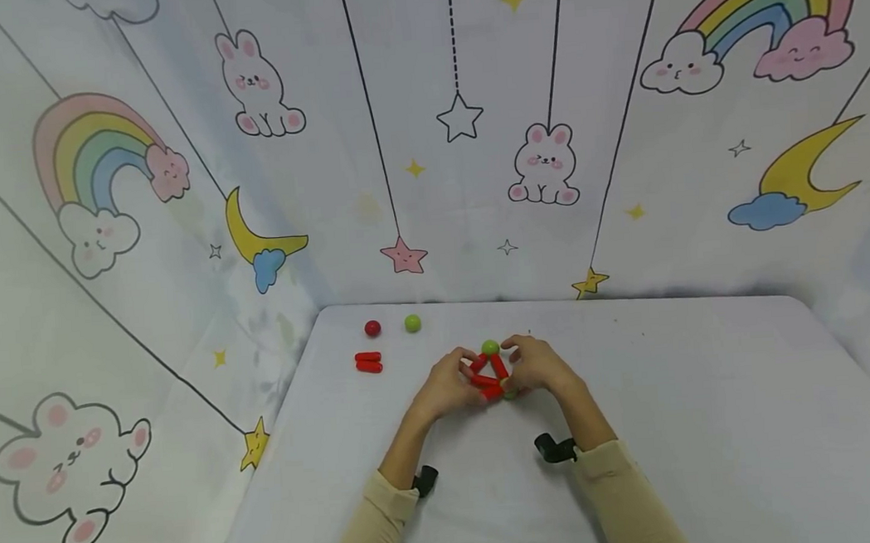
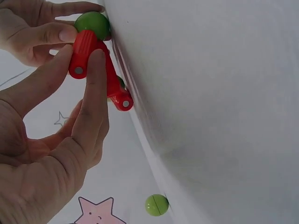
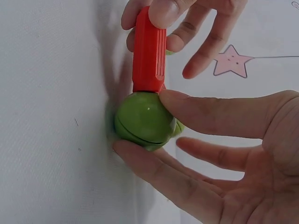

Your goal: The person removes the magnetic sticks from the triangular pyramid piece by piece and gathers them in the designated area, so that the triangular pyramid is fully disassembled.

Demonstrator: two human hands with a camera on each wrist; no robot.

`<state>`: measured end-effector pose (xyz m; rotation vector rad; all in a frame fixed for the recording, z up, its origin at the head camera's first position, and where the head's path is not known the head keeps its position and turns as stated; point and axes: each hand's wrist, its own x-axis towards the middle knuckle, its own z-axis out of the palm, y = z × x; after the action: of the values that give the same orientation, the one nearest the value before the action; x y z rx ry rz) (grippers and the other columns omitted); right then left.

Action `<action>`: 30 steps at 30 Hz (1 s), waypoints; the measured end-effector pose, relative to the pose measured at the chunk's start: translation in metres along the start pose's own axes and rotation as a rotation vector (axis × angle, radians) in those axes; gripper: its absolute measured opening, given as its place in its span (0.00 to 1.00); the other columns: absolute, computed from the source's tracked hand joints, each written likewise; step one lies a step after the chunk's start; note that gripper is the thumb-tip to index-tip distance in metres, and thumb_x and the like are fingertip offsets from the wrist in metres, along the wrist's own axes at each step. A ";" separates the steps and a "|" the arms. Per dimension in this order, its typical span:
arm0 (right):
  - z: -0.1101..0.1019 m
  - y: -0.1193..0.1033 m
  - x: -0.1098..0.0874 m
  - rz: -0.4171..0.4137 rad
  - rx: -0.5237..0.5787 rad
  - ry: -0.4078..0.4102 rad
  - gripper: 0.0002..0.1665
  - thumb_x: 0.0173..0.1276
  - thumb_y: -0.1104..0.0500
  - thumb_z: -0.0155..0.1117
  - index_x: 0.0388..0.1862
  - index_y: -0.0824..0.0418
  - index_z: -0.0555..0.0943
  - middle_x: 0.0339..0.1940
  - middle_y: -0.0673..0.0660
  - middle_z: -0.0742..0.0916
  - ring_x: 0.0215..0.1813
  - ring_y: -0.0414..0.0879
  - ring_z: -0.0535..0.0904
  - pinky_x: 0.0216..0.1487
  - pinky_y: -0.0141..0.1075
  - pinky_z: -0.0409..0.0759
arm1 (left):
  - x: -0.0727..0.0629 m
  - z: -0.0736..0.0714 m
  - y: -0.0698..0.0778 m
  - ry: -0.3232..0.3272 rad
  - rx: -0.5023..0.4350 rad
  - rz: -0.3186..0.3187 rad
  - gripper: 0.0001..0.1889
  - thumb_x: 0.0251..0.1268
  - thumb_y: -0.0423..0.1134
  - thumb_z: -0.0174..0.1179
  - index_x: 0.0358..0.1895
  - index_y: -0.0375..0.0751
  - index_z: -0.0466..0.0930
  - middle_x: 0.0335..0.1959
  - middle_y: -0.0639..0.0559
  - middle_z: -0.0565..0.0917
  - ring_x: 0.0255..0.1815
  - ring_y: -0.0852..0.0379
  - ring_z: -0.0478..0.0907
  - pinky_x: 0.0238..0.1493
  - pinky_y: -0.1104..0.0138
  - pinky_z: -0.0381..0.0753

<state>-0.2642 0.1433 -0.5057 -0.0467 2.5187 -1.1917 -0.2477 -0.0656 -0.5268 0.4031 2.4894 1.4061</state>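
Observation:
A small frame of red rods (image 1: 499, 367) joined by green balls stands between the two hands; one green ball (image 1: 490, 347) is at its far corner. My left hand (image 1: 445, 389) pinches a red rod (image 2: 80, 55) between thumb and fingers, and the rod's outer end shows a silvery disc. That rod's other end meets a green ball (image 3: 145, 119) at the frame's near corner. Around this ball, the thumb and index finger of my right hand (image 1: 540, 365) close in a pinch. Fingers partly hide the frame in the head view.
At the table's back left lie a red ball (image 1: 373, 328), a loose green ball (image 1: 412, 323) and two loose red rods (image 1: 369, 361). The white tabletop (image 1: 681, 389) ends at a wall cloth (image 1: 467, 178) with printed drawings. Each wrist bears a black camera (image 1: 555, 448).

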 end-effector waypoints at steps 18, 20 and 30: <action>0.000 0.000 0.001 0.030 -0.017 0.003 0.44 0.54 0.73 0.80 0.71 0.64 0.75 0.60 0.67 0.84 0.45 0.55 0.84 0.37 0.42 0.89 | -0.010 -0.047 -0.010 0.045 -0.075 -0.053 0.33 0.57 0.31 0.76 0.68 0.38 0.75 0.56 0.37 0.83 0.42 0.51 0.84 0.47 0.58 0.84; 0.001 -0.001 0.001 0.035 -0.013 0.003 0.44 0.55 0.73 0.80 0.71 0.64 0.75 0.60 0.67 0.83 0.45 0.55 0.84 0.38 0.42 0.89 | -0.011 -0.053 -0.015 0.048 -0.098 -0.054 0.33 0.58 0.30 0.76 0.68 0.37 0.75 0.57 0.35 0.82 0.44 0.51 0.86 0.49 0.57 0.85; 0.001 0.002 0.000 -0.002 -0.018 0.008 0.42 0.54 0.73 0.79 0.69 0.65 0.77 0.59 0.68 0.84 0.46 0.56 0.84 0.35 0.41 0.89 | -0.016 -0.082 -0.038 0.129 -0.131 -0.125 0.32 0.58 0.32 0.76 0.67 0.39 0.77 0.59 0.36 0.81 0.50 0.48 0.84 0.53 0.55 0.84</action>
<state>-0.2636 0.1437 -0.5074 -0.0490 2.5366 -1.1728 -0.2657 -0.1552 -0.5172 0.1315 2.4540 1.5784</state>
